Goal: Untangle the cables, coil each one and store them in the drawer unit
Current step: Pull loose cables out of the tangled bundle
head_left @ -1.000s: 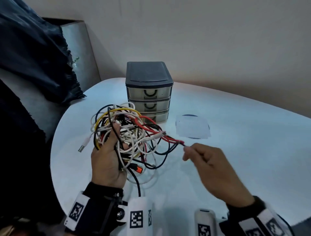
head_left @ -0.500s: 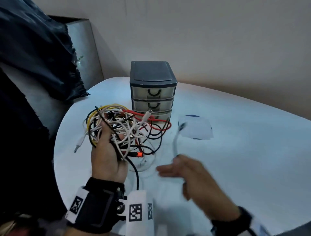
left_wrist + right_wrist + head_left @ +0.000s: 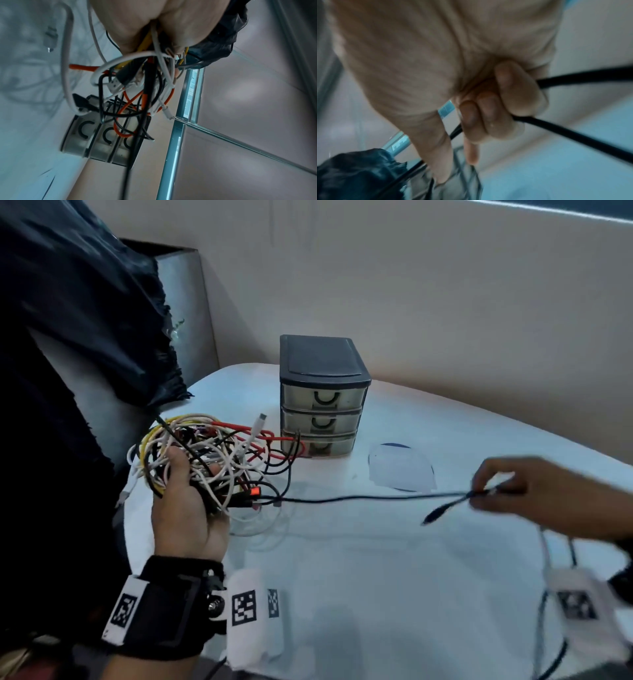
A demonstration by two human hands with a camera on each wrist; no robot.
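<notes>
My left hand [image 3: 186, 501] grips a tangled bundle of cables [image 3: 212, 457], white, yellow, red and black, held above the white table [image 3: 376, 577]. A black cable [image 3: 359, 498] stretches taut from the bundle to the right. My right hand [image 3: 493, 491] pinches that cable near its end, and the plug [image 3: 432, 517] dangles below. In the right wrist view my fingers [image 3: 489, 116] curl round the black cable [image 3: 583, 140]. In the left wrist view the bundle [image 3: 137, 83] hangs from my left hand [image 3: 154, 24]. The dark-topped drawer unit [image 3: 323, 395] with three closed drawers stands behind the bundle.
A white sheet of paper [image 3: 400, 470] over a dark disc lies right of the drawer unit. Dark cloth [image 3: 78, 320] hangs at the left, close to the table's edge. A beige wall [image 3: 445, 302] runs behind the table.
My right hand swung far to the right, drawing a black cable out of the bundle until it is taut. The left hand kept its grip on the bundle. The view shifted left.
</notes>
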